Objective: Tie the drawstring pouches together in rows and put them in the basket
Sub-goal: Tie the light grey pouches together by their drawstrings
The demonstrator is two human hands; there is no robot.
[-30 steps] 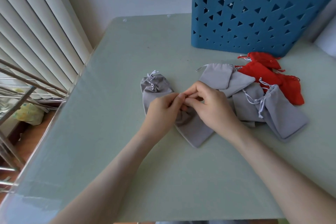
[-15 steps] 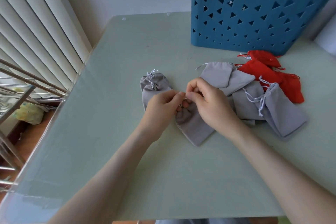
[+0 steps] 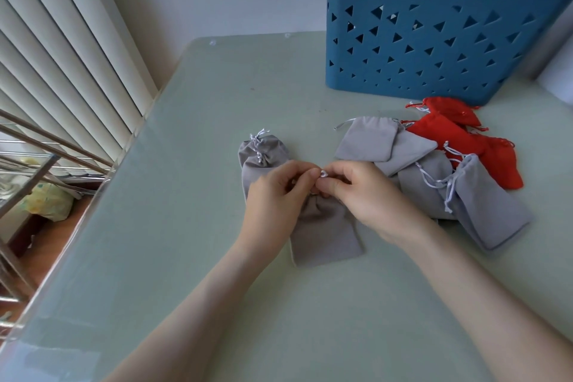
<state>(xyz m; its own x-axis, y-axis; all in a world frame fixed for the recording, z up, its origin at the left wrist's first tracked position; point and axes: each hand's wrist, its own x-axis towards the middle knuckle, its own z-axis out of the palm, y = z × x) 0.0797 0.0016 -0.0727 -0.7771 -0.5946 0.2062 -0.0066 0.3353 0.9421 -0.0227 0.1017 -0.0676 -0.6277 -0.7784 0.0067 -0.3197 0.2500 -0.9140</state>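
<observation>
On the counter (image 3: 186, 257), the left hand (image 3: 276, 195) and right hand (image 3: 369, 192) meet over a grey pouch (image 3: 325, 232), fingers (image 3: 302, 172) pinched on its cord (image 3: 323, 174). Spare pouches (image 3: 496, 205) lie just right, near the basket (image 3: 434, 40).
</observation>
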